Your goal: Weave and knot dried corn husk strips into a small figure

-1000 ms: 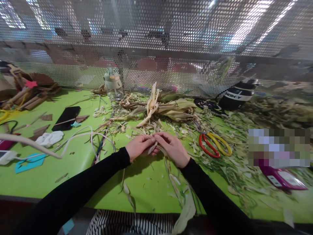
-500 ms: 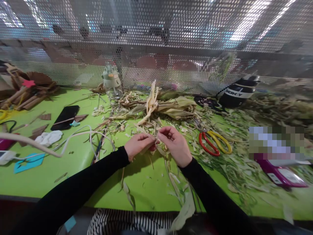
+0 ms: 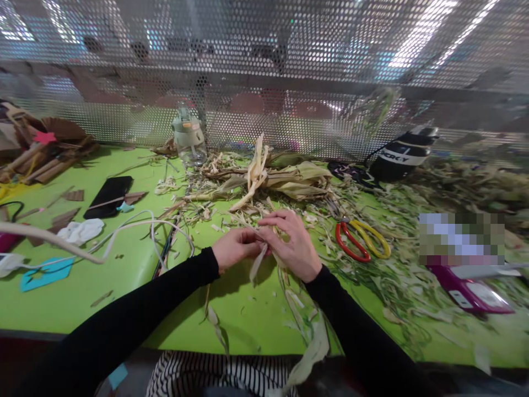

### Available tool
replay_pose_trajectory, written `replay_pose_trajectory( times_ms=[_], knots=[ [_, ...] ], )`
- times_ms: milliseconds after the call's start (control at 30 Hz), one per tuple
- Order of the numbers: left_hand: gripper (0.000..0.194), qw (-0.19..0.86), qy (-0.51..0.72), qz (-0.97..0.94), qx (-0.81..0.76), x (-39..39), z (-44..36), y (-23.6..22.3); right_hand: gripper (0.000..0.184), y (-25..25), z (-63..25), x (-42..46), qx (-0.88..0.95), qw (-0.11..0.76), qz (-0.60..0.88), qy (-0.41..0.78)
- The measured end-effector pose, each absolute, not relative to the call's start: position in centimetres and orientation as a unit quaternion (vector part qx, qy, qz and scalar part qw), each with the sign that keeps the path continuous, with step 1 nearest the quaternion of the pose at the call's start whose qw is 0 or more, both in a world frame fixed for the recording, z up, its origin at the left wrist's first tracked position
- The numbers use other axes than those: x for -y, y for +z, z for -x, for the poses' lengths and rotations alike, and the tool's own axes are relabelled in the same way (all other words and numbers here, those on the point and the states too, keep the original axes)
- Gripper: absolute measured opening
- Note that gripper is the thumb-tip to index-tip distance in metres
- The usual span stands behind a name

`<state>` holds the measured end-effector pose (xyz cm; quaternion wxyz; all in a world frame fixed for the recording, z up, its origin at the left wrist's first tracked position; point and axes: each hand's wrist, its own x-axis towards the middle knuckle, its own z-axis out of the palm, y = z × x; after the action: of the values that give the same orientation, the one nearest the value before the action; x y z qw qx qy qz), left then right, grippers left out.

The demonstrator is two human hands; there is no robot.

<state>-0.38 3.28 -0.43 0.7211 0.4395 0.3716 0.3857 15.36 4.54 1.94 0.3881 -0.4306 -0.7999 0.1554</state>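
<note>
My left hand [image 3: 236, 249] and my right hand [image 3: 292, 246] meet at the middle of the green table, fingertips pinched on a thin strip of corn husk [image 3: 258, 266]. One pale end of the strip hangs down between them; the pinched part is hidden by my fingers. Just beyond stands a figure of twisted dry husk [image 3: 257, 173], in front of a bundle of long dried husks [image 3: 300, 181]. To the right of my right hand lie scissors [image 3: 362, 240] with one red and one yellow handle loop. A long husk piece [image 3: 308, 353] droops over the front edge.
Husk scraps [image 3: 397, 275] cover the right side. A black phone [image 3: 109, 197], white cables [image 3: 154, 220] and a blue paper piece [image 3: 47, 274] lie left. A clear bottle [image 3: 190, 140], a black cup [image 3: 403, 155] and a magenta power strip [image 3: 471, 289] stand or lie around. Perforated metal mesh [image 3: 248, 110] rises behind.
A pale husk end now hangs below my fingers. My right hand has shifted slightly left and turned over the left fingertips, its fingers reaching further across.
</note>
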Motion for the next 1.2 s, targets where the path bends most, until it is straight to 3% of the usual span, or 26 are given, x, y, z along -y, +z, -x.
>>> replay_pose_trajectory(
  times_ms=[367, 433, 567, 633, 767, 1033, 1200],
  knots=[
    [0.025, 0.683, 0.33, -0.558, -0.336, -2.9, 0.4, -0.8, 0.021, 1.2, -15.0, -4.3, 0.693, 0.365, 0.434, 0.446],
    [0.027, 0.697, 0.334, -0.54, -0.332, -2.8, 0.2, -0.7, 0.02, 1.3, -15.0, -4.2, 0.712, 0.385, 0.424, 0.405],
    [0.031, 0.689, 0.424, -0.473, -0.35, -3.0, 0.1, -0.4, 0.017, 2.2, -15.4, -3.8, 0.736, 0.474, 0.462, 0.142],
    [0.031, 0.666, 0.468, -0.45, -0.367, -3.4, 0.2, -0.4, 0.025, 2.3, -15.6, -3.6, 0.759, 0.445, 0.466, 0.094],
    [0.027, 0.605, 0.507, -0.461, -0.405, -4.1, 0.6, -0.5, 0.024, 1.6, -15.2, -3.3, 0.808, 0.332, 0.471, 0.119],
    [0.021, 0.459, 0.476, -0.599, -0.452, -3.9, 0.9, -0.4, 0.028, 1.6, -14.5, -2.7, 0.813, 0.317, 0.45, 0.191],
    [0.021, 0.432, 0.465, -0.624, -0.456, -3.6, 1.0, 0.0, 0.032, 1.8, -14.2, -2.5, 0.822, 0.31, 0.405, 0.253]
  ],
)
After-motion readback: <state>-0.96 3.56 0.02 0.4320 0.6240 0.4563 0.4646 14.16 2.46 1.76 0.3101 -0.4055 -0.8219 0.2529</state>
